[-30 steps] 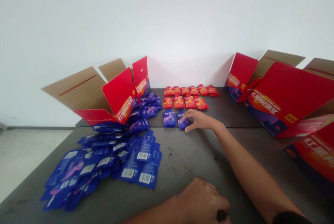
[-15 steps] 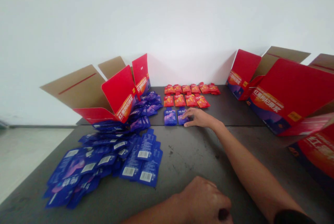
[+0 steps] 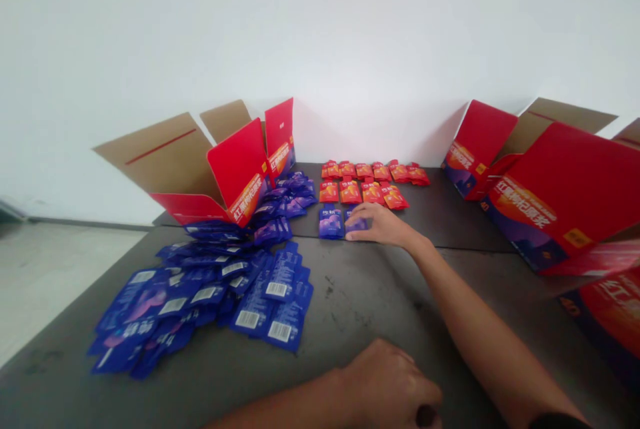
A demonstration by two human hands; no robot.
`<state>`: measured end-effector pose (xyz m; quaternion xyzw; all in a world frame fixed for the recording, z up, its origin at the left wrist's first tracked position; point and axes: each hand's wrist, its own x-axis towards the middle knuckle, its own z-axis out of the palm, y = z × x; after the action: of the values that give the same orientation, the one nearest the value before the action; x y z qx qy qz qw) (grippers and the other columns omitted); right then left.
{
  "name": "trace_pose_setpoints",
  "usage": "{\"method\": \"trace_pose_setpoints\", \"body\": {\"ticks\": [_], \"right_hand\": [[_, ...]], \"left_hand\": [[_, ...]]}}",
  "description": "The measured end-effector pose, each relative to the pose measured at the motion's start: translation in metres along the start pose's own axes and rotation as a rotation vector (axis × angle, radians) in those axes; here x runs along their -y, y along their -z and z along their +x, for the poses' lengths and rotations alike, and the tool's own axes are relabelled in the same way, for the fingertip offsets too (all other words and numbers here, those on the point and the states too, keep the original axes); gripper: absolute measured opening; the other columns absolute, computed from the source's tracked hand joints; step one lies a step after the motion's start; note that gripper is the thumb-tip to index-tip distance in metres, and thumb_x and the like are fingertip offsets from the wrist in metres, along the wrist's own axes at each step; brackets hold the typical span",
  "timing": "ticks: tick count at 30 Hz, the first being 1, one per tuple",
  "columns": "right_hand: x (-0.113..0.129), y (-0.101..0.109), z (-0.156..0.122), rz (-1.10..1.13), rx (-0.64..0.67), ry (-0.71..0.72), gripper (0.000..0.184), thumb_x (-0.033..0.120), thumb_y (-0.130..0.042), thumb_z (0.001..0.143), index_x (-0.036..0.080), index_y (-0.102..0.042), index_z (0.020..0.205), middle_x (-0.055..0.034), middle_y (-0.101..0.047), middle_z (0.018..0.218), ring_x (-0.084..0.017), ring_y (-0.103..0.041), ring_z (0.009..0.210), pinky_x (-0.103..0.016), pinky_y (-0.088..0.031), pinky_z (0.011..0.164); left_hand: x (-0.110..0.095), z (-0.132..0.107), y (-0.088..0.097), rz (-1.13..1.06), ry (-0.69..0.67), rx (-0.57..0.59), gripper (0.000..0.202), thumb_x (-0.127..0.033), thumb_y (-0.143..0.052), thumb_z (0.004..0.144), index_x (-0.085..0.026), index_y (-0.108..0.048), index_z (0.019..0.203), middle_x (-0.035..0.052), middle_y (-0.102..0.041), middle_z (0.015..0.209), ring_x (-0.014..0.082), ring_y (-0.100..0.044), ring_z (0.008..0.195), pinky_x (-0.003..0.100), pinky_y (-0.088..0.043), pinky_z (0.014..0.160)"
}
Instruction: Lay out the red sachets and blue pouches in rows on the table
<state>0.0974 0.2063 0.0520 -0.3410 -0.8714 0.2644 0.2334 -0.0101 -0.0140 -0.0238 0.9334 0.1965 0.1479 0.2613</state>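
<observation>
My right hand [image 3: 380,224] reaches over the table with its thumb and fingers around the right side of a blue pouch [image 3: 353,221], partly covering it. Just left of that pouch, another blue pouch [image 3: 331,223] lies flat, its printed front up. In the foreground my left hand [image 3: 393,382] is curled into a loose fist, and I see nothing in it. Two rows of red pouches [image 3: 350,191] lie behind the blue pair. A large heap of blue pouches [image 3: 210,289] spreads over the table on the left, several with barcodes up.
Behind the blue heap stands an open red carton [image 3: 237,169] with its flaps spread. More open red cartons [image 3: 525,196] line the right side, near my right forearm. The dark table [image 3: 340,302] meets a white wall [image 3: 320,49] at the back.
The view has shifted slightly. My right hand stays at the second blue pouch, its fingers now covering more of it. My left hand remains a fist in the foreground.
</observation>
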Motion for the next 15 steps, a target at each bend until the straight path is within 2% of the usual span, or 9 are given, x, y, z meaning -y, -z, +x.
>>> {"method": "trace_pose_setpoints", "body": {"ticks": [4,8,12,15], "right_hand": [[0.043,-0.037,0.006,0.094,0.098,-0.068,0.029,0.051,-0.073,0.092,0.024,-0.081,0.098,-0.0034,-0.08,0.094,-0.02,-0.072,0.083,-0.03,-0.053,0.077],[0.075,-0.08,0.008,0.156,0.221,-0.094,0.033,0.05,-0.073,0.092,0.023,-0.077,0.111,-0.0035,-0.08,0.093,-0.02,-0.074,0.081,-0.03,-0.054,0.073],[0.095,-0.104,0.012,0.0,0.185,-0.044,0.051,0.059,-0.079,0.085,0.022,-0.073,0.119,-0.0078,-0.075,0.108,-0.024,-0.072,0.093,-0.035,-0.055,0.086],[0.1,-0.114,0.014,-0.113,0.153,-0.054,0.069,0.062,-0.083,0.08,0.018,-0.068,0.131,-0.0139,-0.066,0.125,-0.031,-0.065,0.115,-0.042,-0.051,0.103]], "left_hand": [[-0.003,0.004,0.011,0.007,0.036,0.125,0.033,-0.056,-0.062,0.091,-0.024,-0.065,0.084,-0.0035,-0.064,0.068,0.0156,-0.062,0.068,0.03,-0.034,0.051],[-0.001,0.009,0.015,0.002,0.03,0.215,0.026,-0.049,-0.061,0.093,-0.024,-0.067,0.091,-0.0029,-0.07,0.078,0.0162,-0.066,0.074,0.029,-0.038,0.05],[0.007,0.012,0.01,0.012,-0.075,0.135,0.017,-0.038,-0.062,0.094,-0.024,-0.071,0.092,-0.002,-0.076,0.093,0.0162,-0.07,0.087,0.028,-0.047,0.057],[0.012,0.014,0.006,0.093,-0.172,0.015,0.018,-0.033,-0.06,0.095,-0.024,-0.075,0.097,-0.0004,-0.077,0.107,0.0188,-0.068,0.109,0.027,-0.054,0.078]]}}
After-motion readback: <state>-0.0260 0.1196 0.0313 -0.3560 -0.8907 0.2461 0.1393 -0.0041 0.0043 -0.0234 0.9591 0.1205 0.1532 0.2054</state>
